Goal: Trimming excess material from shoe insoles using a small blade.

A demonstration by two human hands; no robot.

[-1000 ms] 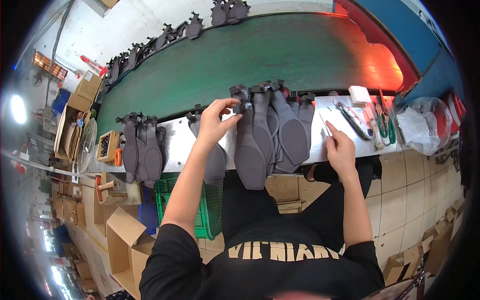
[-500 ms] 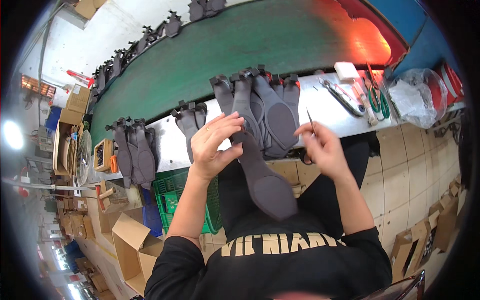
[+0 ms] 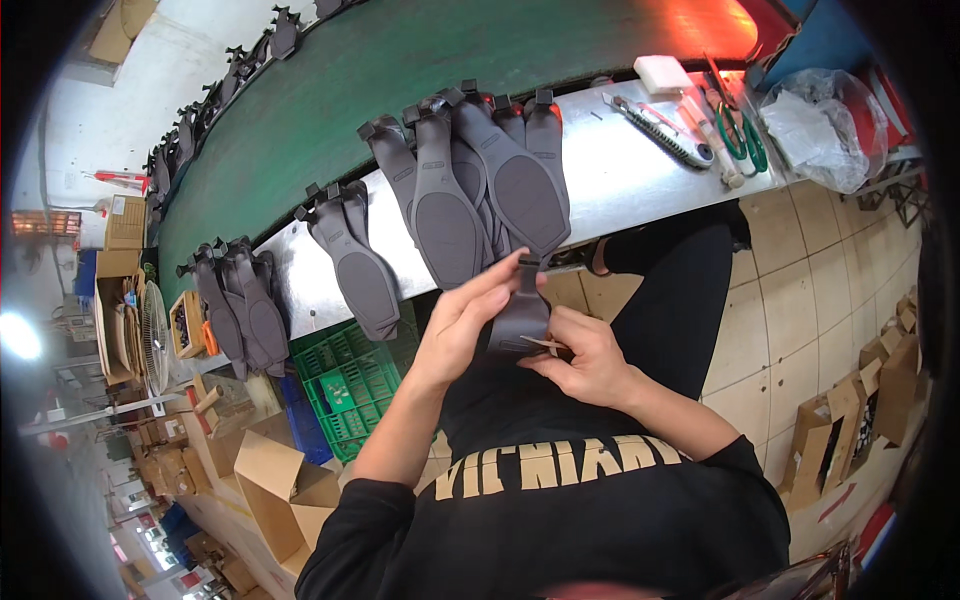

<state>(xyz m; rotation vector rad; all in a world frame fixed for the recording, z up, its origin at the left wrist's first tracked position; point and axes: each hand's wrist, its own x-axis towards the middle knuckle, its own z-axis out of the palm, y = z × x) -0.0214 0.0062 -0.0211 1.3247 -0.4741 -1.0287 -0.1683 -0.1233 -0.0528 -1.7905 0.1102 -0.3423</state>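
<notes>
My left hand [image 3: 462,328] is closed on a dark grey shoe sole [image 3: 521,312] in front of my lap, its narrow heel end pointing up and much of the rest foreshortened or hidden. Pinched in my right hand [image 3: 592,362] is a thin pointed tool [image 3: 540,343], whose exact kind I cannot make out. Its tip lies at the lower part of the sole; contact is hard to tell. Just beyond my hands, a group of similar soles [image 3: 446,222] rests on the metal table edge [image 3: 610,150], heels toward the belt.
Another sole bundle [image 3: 362,275] and a further one [image 3: 262,315] lie to the left. A green belt [image 3: 330,110] runs behind. At right are a utility knife [image 3: 665,132], green-handled scissors [image 3: 740,140], a white block [image 3: 661,75] and a plastic bag [image 3: 825,130]. Below left stands a green crate [image 3: 345,390].
The held sole has turned from hanging toward my body to a steep, foreshortened pose. My right hand has come left and down to it with the pointed tool. The view has shifted.
</notes>
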